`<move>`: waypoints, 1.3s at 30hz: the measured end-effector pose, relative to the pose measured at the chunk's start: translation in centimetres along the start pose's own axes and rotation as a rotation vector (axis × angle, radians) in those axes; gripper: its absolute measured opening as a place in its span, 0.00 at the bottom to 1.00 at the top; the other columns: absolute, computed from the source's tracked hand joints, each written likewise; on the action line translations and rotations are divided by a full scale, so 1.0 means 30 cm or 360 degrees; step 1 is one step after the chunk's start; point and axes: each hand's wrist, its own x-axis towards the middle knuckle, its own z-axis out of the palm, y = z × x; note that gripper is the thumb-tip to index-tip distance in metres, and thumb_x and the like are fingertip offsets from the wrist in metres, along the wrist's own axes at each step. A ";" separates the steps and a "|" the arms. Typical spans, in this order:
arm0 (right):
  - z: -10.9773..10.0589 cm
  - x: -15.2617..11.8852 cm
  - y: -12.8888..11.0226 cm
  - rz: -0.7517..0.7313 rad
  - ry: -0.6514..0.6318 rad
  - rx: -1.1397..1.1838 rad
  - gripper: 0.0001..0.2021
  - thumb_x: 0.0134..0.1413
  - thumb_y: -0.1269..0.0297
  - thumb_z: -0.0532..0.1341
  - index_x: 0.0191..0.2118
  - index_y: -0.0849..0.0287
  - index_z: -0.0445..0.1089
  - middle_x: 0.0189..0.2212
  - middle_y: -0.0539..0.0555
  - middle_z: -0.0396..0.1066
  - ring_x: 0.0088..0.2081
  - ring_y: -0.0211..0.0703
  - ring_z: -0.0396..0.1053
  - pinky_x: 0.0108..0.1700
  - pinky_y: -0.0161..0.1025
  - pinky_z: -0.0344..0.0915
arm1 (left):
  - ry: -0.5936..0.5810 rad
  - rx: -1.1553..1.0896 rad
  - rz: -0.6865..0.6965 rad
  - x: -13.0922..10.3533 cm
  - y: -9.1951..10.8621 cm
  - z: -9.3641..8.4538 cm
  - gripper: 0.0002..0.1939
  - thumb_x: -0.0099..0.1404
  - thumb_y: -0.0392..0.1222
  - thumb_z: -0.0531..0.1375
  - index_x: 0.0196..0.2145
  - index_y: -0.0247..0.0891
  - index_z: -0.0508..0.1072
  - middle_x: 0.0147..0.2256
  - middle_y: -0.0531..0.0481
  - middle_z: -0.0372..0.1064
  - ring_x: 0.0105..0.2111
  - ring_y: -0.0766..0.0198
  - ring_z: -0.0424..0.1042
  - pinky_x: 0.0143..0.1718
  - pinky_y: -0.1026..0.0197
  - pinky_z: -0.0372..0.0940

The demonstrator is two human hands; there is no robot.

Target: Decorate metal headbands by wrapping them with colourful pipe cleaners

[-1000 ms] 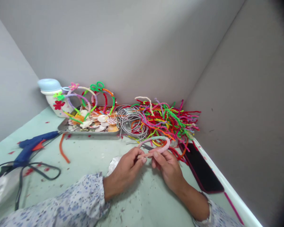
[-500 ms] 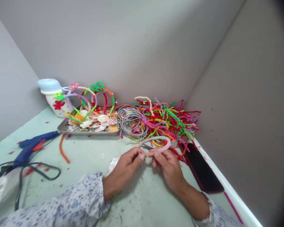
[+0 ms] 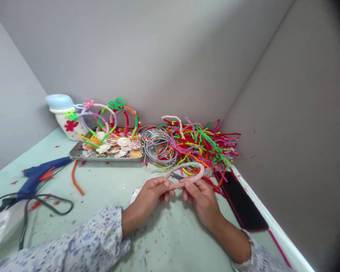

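Note:
A curved band wrapped in fuzzy pink and pale blue-green [image 3: 200, 173] is held between both hands above the table. My left hand [image 3: 151, 196] pinches its near end, thumb on top. On the right, my right hand [image 3: 201, 200] has thumb and fingers closed on the pink part nearer the bend. A small gap separates the two hands. Behind the band lies a dark metal tool [image 3: 176, 176], partly hidden.
Beyond the hands are a shell-filled metal tray [image 3: 110, 159] with decorated hoops, coiled wire [image 3: 158, 147] and a colourful pipe-cleaner heap [image 3: 206, 143]. A blue glue gun [image 3: 42, 173] and its cord lie left, a white bottle [image 3: 64, 117] behind, a black phone [image 3: 243, 204] right.
My left hand has shifted slightly left along the band's end, its fingers curling beneath. My right hand has barely moved.

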 end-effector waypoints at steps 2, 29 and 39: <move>0.000 -0.002 0.004 -0.0003 -0.0015 0.0041 0.10 0.56 0.58 0.58 0.35 0.60 0.70 0.19 0.48 0.65 0.22 0.34 0.59 0.25 0.33 0.53 | -0.0005 -0.0044 -0.0044 0.000 0.001 0.000 0.09 0.60 0.40 0.55 0.26 0.32 0.70 0.25 0.49 0.68 0.20 0.72 0.59 0.23 0.66 0.52; 0.016 -0.003 -0.021 0.0008 0.0140 0.0117 0.12 0.55 0.56 0.59 0.36 0.61 0.71 0.20 0.49 0.67 0.20 0.33 0.58 0.22 0.31 0.54 | 0.0413 0.1269 0.1051 -0.054 0.015 0.003 0.06 0.62 0.36 0.56 0.37 0.38 0.72 0.35 0.47 0.66 0.36 0.62 0.66 0.39 0.62 0.60; 0.015 -0.005 -0.012 -0.0041 0.0130 0.0159 0.11 0.55 0.58 0.59 0.37 0.61 0.72 0.23 0.51 0.70 0.21 0.34 0.60 0.22 0.32 0.56 | 0.0453 0.1215 0.0972 -0.040 0.012 -0.004 0.08 0.62 0.39 0.57 0.37 0.40 0.76 0.33 0.47 0.70 0.35 0.62 0.69 0.38 0.62 0.62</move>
